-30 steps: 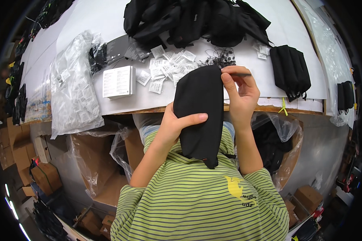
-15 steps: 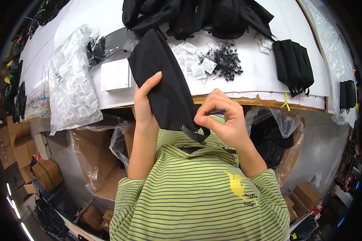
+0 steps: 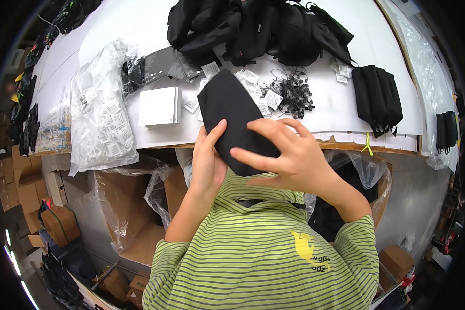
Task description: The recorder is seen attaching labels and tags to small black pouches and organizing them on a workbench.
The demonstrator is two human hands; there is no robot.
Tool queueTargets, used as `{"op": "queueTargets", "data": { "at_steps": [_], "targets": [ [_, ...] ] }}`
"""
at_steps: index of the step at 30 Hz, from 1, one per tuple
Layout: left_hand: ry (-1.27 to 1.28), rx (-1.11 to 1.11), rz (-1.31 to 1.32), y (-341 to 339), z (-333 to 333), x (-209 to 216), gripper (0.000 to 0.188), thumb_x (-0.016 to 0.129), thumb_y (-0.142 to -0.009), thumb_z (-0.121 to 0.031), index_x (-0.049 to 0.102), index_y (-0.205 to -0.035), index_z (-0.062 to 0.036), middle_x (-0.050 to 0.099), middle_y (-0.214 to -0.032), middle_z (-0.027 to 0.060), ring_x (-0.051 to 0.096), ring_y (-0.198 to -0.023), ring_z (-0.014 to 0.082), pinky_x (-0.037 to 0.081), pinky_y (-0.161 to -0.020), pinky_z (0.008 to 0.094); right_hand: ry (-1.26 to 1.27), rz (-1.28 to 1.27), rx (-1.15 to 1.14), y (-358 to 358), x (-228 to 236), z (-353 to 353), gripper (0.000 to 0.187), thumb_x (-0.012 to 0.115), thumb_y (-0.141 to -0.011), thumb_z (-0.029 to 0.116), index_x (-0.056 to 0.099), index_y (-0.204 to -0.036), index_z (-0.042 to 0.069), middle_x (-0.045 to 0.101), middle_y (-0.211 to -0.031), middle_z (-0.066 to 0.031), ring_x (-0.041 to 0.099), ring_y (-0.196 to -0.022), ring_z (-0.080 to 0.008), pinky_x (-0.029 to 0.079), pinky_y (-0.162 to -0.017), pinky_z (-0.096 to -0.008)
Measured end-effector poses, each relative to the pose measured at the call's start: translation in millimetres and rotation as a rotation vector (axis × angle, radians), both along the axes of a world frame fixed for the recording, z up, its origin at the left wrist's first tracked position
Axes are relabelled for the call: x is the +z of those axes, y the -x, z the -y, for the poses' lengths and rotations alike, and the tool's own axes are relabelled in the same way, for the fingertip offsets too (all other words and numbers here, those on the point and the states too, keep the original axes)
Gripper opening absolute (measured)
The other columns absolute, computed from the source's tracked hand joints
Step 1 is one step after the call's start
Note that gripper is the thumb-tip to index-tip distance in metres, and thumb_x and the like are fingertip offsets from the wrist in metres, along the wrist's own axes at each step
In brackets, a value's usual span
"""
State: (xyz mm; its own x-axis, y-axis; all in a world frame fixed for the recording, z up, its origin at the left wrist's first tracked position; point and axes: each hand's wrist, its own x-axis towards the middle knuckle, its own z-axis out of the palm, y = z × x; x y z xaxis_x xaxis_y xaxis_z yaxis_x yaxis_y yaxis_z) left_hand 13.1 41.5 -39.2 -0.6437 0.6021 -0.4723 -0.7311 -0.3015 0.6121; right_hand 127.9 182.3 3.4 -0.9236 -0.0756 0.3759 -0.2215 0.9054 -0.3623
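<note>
A slim black fabric pouch (image 3: 227,103) is tilted in front of me, above the near edge of the table. My left hand (image 3: 207,163) grips it along its left side, thumb on the upper face and the other fingers hidden behind. Across the lower right of the pouch lies my right hand (image 3: 302,157), fingers stretched and spread against the fabric. White paper tags (image 3: 249,77) lie just beyond the pouch, partly covered by it. Beside them is a tangled heap of black cords with small black clips (image 3: 294,98).
Several black bags (image 3: 258,33) are piled at the table's back. Left stand a white stack of cards (image 3: 157,107) and a clear plastic bag of tags (image 3: 106,116); black pouches (image 3: 377,98) lie right. Below the edge are plastic-lined cartons, left (image 3: 121,206) and right (image 3: 380,206).
My right hand has let go of the strap at the pouch's lower end and spread over its face. The pouch has turned, moved right and looks shorter; its strap no longer shows.
</note>
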Motion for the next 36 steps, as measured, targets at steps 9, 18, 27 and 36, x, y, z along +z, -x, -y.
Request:
{"op": "queueTargets", "data": {
  "at_steps": [9,18,27,36],
  "targets": [
    [0.312,-0.087,-0.785,15,25,-13,0.051,0.071,-0.081,-0.017,0.042,-0.12,-0.0016,0.044,-0.124,0.0112,0.056,-0.096,0.0206,0.047,-0.085,0.0302,0.625,0.038,-0.127,-8,-9,-21,0.058,0.071,-0.061,-0.005,0.054,-0.114,0.01,0.062,-0.099,-0.0077,0.064,-0.083,-0.0237,0.05,-0.073,-0.0306],
    [0.102,-0.346,-1.23,45,24,17,0.037,0.072,-0.065,0.004,0.069,-0.101,-0.0037,0.052,-0.089,0.0045,0.047,-0.08,0.0164,0.038,-0.071,0.0251,0.769,-0.05,-0.048,-14,-9,-49,0.041,0.075,-0.06,-0.003,0.065,-0.099,0.003,0.062,-0.091,-0.0063,0.057,-0.083,-0.0117,0.044,-0.069,-0.0213],
    [0.279,-0.666,-1.431,36,14,24,0.035,0.069,-0.073,-0.014,0.067,-0.108,-0.0074,0.048,-0.106,0.0096,0.049,-0.091,0.0214,0.042,-0.081,0.0294,1.146,0.61,-0.122,-52,-8,-82,0.035,0.068,-0.076,-0.004,0.064,-0.109,0.008,0.065,-0.097,-0.0036,0.063,-0.059,-0.0095,0.051,-0.053,-0.0217],
    [1.197,0.066,-1.569,168,121,-36,0.06,0.06,-0.09,-0.035,0.04,-0.135,-0.0019,0.043,-0.129,0.0193,0.044,-0.114,0.0314,0.036,-0.097,0.0412,0.196,-0.443,-1.142,-191,-18,-253,0.054,0.069,-0.08,0.007,0.05,-0.13,0.011,0.061,-0.099,-0.0107,0.061,-0.06,-0.0121,0.049,-0.053,-0.0249]
  ]
}}
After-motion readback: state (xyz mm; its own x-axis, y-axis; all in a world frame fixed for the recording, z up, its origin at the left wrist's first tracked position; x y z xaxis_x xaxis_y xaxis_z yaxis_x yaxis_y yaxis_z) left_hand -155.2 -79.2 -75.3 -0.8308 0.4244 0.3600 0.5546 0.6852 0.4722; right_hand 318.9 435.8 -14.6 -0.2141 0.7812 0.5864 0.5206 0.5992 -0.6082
